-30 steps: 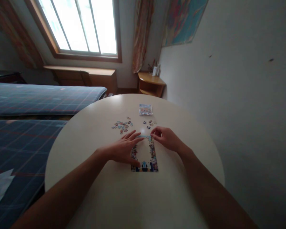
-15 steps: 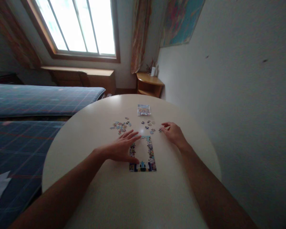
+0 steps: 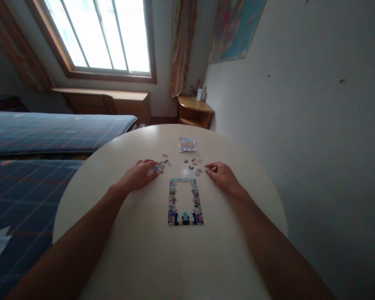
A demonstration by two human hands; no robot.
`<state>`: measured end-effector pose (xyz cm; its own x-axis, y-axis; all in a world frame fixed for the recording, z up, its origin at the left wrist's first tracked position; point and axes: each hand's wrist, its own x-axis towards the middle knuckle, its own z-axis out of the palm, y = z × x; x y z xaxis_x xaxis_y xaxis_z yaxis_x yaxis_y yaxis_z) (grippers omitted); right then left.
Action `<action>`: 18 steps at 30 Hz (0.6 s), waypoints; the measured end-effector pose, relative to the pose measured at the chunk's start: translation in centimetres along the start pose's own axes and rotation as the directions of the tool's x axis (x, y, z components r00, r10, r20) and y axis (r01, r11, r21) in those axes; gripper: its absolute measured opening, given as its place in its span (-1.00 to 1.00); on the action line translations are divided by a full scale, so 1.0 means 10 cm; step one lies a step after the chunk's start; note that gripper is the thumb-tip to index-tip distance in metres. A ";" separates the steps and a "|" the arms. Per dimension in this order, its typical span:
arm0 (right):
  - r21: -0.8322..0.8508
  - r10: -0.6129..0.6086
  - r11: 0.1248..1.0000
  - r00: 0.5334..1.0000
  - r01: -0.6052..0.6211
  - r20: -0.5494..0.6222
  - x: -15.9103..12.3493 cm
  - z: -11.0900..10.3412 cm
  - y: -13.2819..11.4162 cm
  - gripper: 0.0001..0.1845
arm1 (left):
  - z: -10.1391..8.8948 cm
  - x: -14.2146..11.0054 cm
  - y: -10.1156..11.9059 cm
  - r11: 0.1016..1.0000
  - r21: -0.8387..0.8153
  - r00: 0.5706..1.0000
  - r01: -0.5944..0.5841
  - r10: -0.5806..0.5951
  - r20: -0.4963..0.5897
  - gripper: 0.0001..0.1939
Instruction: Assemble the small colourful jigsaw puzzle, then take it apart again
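My left hand [image 3: 138, 176] is at the left pile of loose jigsaw pieces [image 3: 160, 168], thumb and fingers apart and the fingertips at its near left side. My right hand [image 3: 221, 177] is closed in a pinch just right of a smaller group of pieces [image 3: 198, 171]. A jigsaw piece appears to be in its fingertips, mostly hidden by them. Between and below the hands lies a partly filled puzzle [image 3: 171, 200], a colourful upright rectangle with a bare middle. A blue and yellow figure shows along its bottom edge.
A small picture card or packet [image 3: 187, 144] lies at the far side of the round cream table [image 3: 187, 258]. A plaid-covered bed [image 3: 34, 187] stands to the left, a white wall [image 3: 315, 146] to the right. A wooden corner shelf [image 3: 195, 104] is behind the table.
My left hand has left the puzzle and moved up and left to the loose pile. My right hand went from the puzzle's top right corner to the right, then slightly back toward the small group.
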<state>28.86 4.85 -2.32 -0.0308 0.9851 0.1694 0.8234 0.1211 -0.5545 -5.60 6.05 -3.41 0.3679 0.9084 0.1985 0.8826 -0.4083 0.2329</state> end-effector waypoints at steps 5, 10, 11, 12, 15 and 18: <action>0.046 -0.034 0.998 0.999 0.033 0.022 0.02 0.02 0.01 -0.71 | 0.02 0.04 0.02 0.999 -0.052 1.000 0.010 -0.011 -0.009 -0.57; 0.048 -0.036 0.998 0.999 0.037 -0.027 0.05 0.00 0.10 -0.70 | -0.01 0.05 0.07 0.991 -0.131 1.000 0.002 -0.004 -0.016 -0.61; 0.033 -0.019 0.999 0.999 0.020 -0.039 0.05 0.00 0.12 -0.70 | -0.01 0.05 0.06 0.990 -0.142 1.000 0.003 -0.007 -0.022 -0.62; 0.022 -0.006 1.000 0.999 0.007 -0.046 0.06 -0.01 0.14 -0.70 | -0.02 0.04 0.06 0.989 -0.148 0.999 0.006 -0.011 -0.031 -0.62; 0.006 -0.007 1.000 0.999 0.007 -0.037 0.07 -0.01 0.13 -0.72 | -0.02 0.04 0.03 0.989 -0.140 0.998 0.043 -0.050 -0.043 -0.64; -0.038 -0.081 0.996 0.997 0.081 0.012 0.04 0.02 0.04 -0.74 | -0.01 0.03 0.03 0.989 -0.110 0.994 0.102 -0.106 -0.032 -0.67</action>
<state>29.03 5.27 -2.62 -0.1041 0.9734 0.2039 0.8391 0.1960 -0.5075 -5.30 6.21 -3.15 0.2624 0.9434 0.2028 0.8783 -0.3205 0.3549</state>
